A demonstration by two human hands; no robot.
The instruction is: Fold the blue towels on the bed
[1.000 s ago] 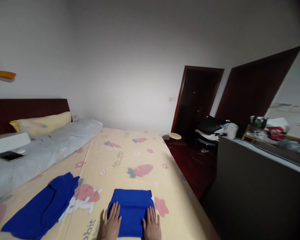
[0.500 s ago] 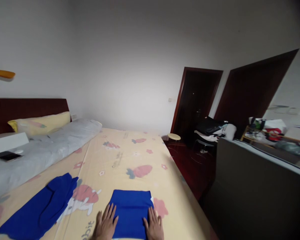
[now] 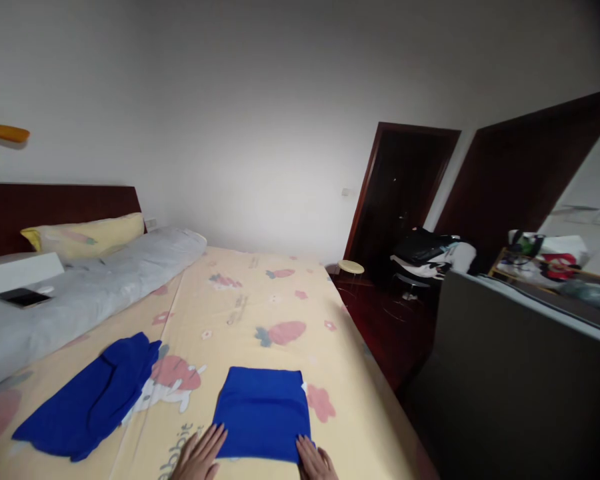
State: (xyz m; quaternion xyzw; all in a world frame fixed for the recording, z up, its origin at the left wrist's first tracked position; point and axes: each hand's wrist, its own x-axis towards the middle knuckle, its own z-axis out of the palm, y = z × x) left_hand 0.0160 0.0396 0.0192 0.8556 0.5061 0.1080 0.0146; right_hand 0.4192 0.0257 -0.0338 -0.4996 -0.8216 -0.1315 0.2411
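A blue cloth folded into a flat rectangle [image 3: 265, 413] lies on the patterned bed sheet [image 3: 250, 353]. The fingertips of my left hand [image 3: 200, 455] rest at its near left corner, with the fingers stretched out. At the near right corner, my right hand [image 3: 316, 460] lies with its fingertips on the cloth's edge, also flat. Neither hand grips anything. Further left on the bed is a second blue cloth [image 3: 93, 400], loosely laid and wrinkled.
A grey bundle [image 3: 105, 273], a phone [image 3: 23, 297] and a yellow pillow [image 3: 87, 237] are at the bed's left. Right of the bed stand a round stool [image 3: 351, 267] and a large dark panel [image 3: 510, 380].
Both hands have slid toward me, from the sides of the folded cloth to its near corners. The view has shifted slightly.
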